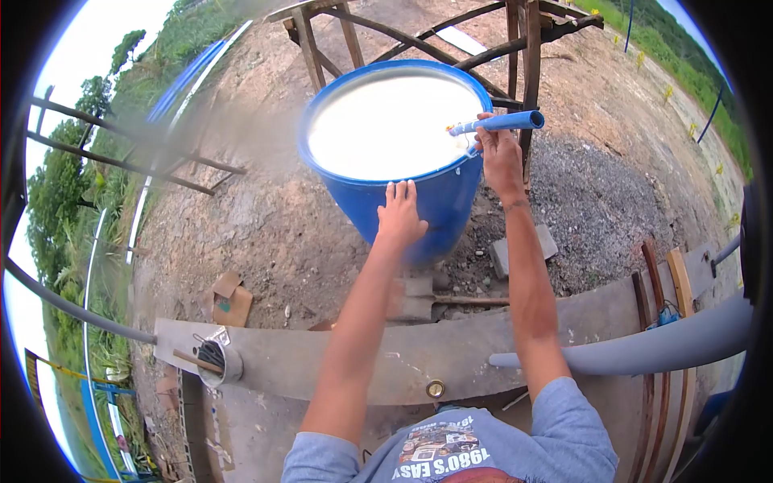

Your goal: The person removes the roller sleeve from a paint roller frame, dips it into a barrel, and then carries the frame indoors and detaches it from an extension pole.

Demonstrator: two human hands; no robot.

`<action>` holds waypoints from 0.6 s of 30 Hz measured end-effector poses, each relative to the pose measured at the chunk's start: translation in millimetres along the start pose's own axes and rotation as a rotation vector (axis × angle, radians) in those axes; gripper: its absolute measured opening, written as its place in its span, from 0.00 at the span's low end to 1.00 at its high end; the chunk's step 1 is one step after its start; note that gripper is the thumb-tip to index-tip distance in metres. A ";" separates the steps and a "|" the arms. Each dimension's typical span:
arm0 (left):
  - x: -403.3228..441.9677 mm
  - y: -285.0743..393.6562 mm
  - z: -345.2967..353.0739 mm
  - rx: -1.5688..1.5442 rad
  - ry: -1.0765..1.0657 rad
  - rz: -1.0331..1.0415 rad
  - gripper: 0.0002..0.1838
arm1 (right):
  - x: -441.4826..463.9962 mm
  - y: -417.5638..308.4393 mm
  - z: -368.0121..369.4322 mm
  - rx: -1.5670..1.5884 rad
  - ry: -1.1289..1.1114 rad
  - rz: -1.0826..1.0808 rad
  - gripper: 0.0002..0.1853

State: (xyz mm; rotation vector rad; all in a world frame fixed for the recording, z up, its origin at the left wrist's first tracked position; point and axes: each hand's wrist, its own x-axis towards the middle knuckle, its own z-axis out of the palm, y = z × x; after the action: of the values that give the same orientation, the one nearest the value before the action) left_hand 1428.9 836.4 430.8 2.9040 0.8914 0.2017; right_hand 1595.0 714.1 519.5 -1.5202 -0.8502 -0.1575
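A large blue barrel (435,209) stands in front of me, nearly full of a whitish liquid (386,121). My left hand (401,215) rests against the near side of its rim, fingers spread and nothing in them. At the rim's right side, my right hand (501,157) is closed around a blue pipe (515,121). The pipe points left over the liquid, and its open end faces right. Some whitish stuff clings to the pipe's left end, near the liquid's surface.
Behind the barrel stands a wooden frame (531,72). A long board (282,358) crosses in front of me, with a cup of rods (229,366) at its left. A grey pipe (644,350) lies at right. Beyond the board are a shovel (415,300) and a concrete block (523,248).
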 end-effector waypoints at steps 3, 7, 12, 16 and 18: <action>1.4 0.7 -2.1 0.005 -0.001 -0.008 0.52 | 1.3 -14.5 -5.9 0.026 0.038 -0.053 0.14; 0.5 -0.1 0.2 0.013 0.008 0.001 0.52 | 8.3 -51.5 -32.7 0.039 0.118 -0.091 0.14; 1.9 -0.3 1.8 0.011 0.014 0.004 0.53 | 5.9 -51.4 -61.9 0.151 0.272 -0.110 0.13; -0.5 1.2 0.9 0.012 0.009 -0.001 0.53 | -1.4 -29.3 -70.6 0.301 0.388 -0.071 0.13; -0.2 1.6 -2.1 0.010 -0.010 -0.003 0.53 | -5.0 -24.5 -69.1 0.302 0.419 -0.065 0.13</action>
State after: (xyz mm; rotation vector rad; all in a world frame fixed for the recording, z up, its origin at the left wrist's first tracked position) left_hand 1429.3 835.0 433.1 2.9096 0.8981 0.1826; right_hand 1603.8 646.9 547.9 -1.1232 -0.5574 -0.3649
